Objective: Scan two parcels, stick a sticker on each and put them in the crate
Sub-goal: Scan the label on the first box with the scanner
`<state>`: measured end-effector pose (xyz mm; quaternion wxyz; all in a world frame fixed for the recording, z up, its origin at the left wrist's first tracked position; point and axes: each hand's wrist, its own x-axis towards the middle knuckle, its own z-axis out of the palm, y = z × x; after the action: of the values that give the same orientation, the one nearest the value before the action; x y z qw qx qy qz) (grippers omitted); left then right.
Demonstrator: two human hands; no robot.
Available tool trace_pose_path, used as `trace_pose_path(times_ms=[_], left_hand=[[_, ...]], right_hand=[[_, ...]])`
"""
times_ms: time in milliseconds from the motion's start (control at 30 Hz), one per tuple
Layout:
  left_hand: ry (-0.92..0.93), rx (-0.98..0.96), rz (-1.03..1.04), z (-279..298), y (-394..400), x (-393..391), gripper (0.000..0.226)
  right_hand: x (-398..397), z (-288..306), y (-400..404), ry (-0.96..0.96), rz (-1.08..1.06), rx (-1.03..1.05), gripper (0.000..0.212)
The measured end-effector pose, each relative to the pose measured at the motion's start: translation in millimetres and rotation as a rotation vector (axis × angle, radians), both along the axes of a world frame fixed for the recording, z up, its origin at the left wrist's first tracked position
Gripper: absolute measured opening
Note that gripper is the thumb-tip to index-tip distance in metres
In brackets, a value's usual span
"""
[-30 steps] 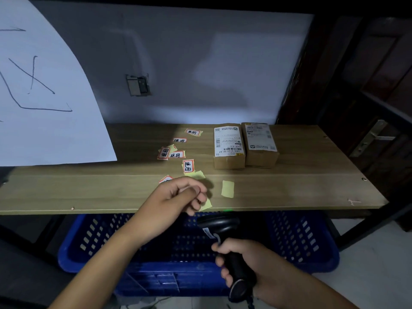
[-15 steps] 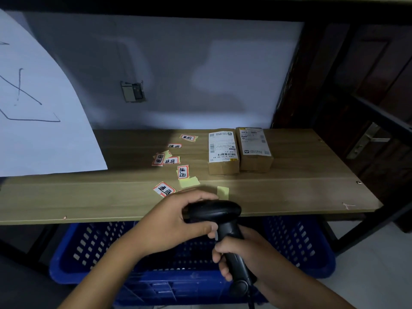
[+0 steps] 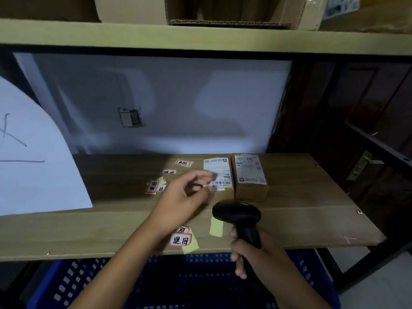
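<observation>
Head view. Step, as I judge it: scanning, first parcel. My right hand (image 3: 256,255) has its fingers wrapped round the barcode scanner (image 3: 237,214) (green lamp lit); left hand (image 3: 185,195), fingers loosely spread and empty, reaches for the left parcel (image 3: 219,175). Next: steady it, aim at the barcode. Count: two parcels on the surface (image 3: 301,210), right parcel (image 3: 250,177) touching the left; about seven stickers (image 3: 181,239); one blue crate (image 3: 200,282) below.

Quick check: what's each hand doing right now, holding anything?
Left hand: open, holding nothing, fingers blurred near the left parcel.
Right hand: closed around the scanner handle.
</observation>
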<state>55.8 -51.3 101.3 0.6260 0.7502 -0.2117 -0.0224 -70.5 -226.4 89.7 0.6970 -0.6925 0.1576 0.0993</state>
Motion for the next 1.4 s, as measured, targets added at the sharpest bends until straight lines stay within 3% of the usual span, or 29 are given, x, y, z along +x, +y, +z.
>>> trace_pose_path(times_ms=[133,233,400,500,767,1100,1400], left_hand=[[0.191,0.026,0.169,1,-29,55,0.028],[0.331,-0.063,0.232,-6,-48,78,0.029],[0.324,0.029,0.247,-15,-65,86,0.021],[0.343,-0.022,0.232,-13,-68,81,0.019],[0.31,0.111,0.227,-19,-56,77,0.014],[0.266,-0.112,0.266,-19,-64,58,0.021],[0.237,-0.357,0.266,-20,-48,37,0.047]], right_hand=[[19,3,-11,-0.082,-0.099,-0.086,0.011],[35,4,-16,-0.118,-0.105,-0.173,0.017],[61,9,-16,-0.19,-0.099,-0.279,0.014],[74,12,-13,-0.268,-0.124,-0.377,0.011],[91,8,-2,-0.325,-0.128,-0.409,0.011],[92,8,6,-0.329,-0.166,-0.384,0.014],[80,14,13,-0.351,-0.178,-0.265,0.007]])
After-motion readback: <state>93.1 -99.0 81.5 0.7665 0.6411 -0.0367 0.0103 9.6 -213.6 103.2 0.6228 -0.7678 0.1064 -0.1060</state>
